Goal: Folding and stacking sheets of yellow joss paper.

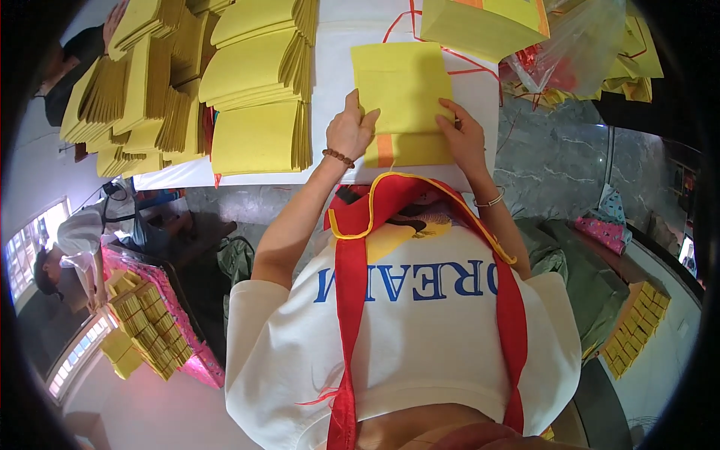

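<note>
In front of me, over the white tabletop, a yellow paper sheet (401, 82) lies with its near part folded up into a band, where a short orange strip shows. My left hand (351, 129) grips its left edge, the thumb on top and the fingers along the side. On the opposite edge my right hand (460, 136) holds the paper with thumb and bent fingers. Whether the paper is one sheet or a thin stack, I cannot tell. A bead bracelet is on my left wrist, a pale bangle on my right.
Folded yellow paper stacks (259, 139) fill the table's left side. A larger yellow paper pile (487, 28) and red string (472, 72) lie beyond my hands, beside a clear plastic bag (574, 49). At left, a person (79, 232) bends near bundled yellow stacks (150, 319); another person is partly visible farther up.
</note>
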{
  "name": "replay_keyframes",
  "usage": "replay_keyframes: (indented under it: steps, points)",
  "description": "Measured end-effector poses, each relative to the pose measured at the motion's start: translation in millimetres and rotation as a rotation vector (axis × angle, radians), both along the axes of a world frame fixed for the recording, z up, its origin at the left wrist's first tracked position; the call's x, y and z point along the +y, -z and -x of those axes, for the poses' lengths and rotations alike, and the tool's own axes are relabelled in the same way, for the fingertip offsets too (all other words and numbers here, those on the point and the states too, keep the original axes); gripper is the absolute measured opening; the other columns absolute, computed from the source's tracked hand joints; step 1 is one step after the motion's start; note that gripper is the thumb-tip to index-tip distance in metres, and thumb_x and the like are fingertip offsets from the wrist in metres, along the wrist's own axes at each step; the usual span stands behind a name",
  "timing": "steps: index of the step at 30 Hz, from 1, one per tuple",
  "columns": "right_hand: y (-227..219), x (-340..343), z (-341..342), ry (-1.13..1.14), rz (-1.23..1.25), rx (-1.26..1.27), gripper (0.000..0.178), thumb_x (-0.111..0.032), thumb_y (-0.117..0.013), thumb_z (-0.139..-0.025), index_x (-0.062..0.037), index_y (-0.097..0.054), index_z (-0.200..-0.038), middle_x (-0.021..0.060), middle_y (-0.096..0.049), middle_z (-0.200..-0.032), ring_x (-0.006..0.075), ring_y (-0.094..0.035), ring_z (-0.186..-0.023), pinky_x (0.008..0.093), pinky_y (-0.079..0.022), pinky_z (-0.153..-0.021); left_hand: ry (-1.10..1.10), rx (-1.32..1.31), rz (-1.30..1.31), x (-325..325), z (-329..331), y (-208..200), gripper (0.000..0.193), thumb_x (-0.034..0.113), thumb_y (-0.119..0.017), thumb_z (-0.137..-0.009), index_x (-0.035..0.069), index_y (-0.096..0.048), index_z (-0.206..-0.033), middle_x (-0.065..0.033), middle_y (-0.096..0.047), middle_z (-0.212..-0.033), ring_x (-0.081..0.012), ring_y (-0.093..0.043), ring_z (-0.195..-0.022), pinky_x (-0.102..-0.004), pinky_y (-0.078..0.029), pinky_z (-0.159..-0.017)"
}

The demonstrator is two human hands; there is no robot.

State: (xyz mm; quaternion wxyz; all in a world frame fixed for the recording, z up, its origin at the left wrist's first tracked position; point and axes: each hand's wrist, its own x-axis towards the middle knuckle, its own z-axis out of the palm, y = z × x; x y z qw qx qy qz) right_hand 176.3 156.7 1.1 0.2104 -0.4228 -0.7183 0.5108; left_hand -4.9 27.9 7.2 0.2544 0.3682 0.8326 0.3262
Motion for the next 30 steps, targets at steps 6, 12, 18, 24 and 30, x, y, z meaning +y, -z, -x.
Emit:
replay_keyframes:
  steps: [6, 12, 18, 24, 30]
  points:
    - [3, 1, 4, 0.018, -0.009, -0.007, 0.034, -0.016, -0.062, -0.082, -0.0073, -0.060, -0.115, -0.0052, -0.049, -0.066, 0.0040, -0.038, -0.058, 0.0196, -0.033, -0.052, 0.008, 0.050, -0.014, 4, 3, 0, 0.056, 0.025, -0.058, -0.083, 0.001, -0.032, -0.127, -0.0187, -0.062, -0.071, -0.0396, -0.059, -0.067, -0.0476, -0.045, -0.059]
    - [-6, 1, 8, 0.012, 0.003, -0.158, 0.036, -0.022, -0.061, -0.078, -0.0078, -0.061, -0.111, 0.0136, -0.066, -0.093, 0.0215, -0.061, -0.072, 0.0312, -0.046, -0.068, -0.015, -0.030, 0.030, 8, 6, -9, 0.061, 0.025, -0.058, -0.082, 0.002, -0.029, -0.130, -0.0199, -0.062, -0.071, -0.0405, -0.060, -0.066, -0.0476, -0.045, -0.059]
    - [-5, 3, 9, 0.016, -0.020, -0.227, 0.035, -0.023, -0.061, -0.077, -0.0092, -0.062, -0.110, 0.0148, -0.065, -0.092, 0.0252, -0.061, -0.074, 0.0326, -0.047, -0.069, -0.070, -0.029, 0.068, 9, 5, -21, 0.064, 0.028, -0.060, -0.081, 0.002, -0.029, -0.131, -0.0186, -0.062, -0.073, -0.0393, -0.060, -0.069, -0.0467, -0.044, -0.060]
    - [1, 2, 8, 0.034, -0.021, -0.189, 0.036, -0.023, -0.061, -0.077, -0.0099, -0.062, -0.110, 0.0149, -0.065, -0.094, 0.0256, -0.062, -0.076, 0.0329, -0.047, -0.070, 0.142, 0.564, -0.075, 21, -8, -21, 0.053, 0.033, -0.062, -0.077, 0.007, -0.049, -0.121, -0.0147, -0.045, -0.122, -0.0319, -0.037, -0.117, -0.0442, -0.034, -0.089]
    - [0, 2, 9, -0.003, -0.056, -0.169, 0.035, -0.022, -0.061, -0.078, -0.0095, -0.062, -0.111, 0.0140, -0.064, -0.098, 0.0263, -0.062, -0.078, 0.0332, -0.047, -0.071, 0.480, 0.696, -0.173, 32, -24, 6, 0.059, 0.042, -0.060, -0.080, 0.012, -0.043, -0.128, -0.0169, -0.039, -0.130, -0.0351, -0.035, -0.120, -0.0475, -0.029, -0.097]
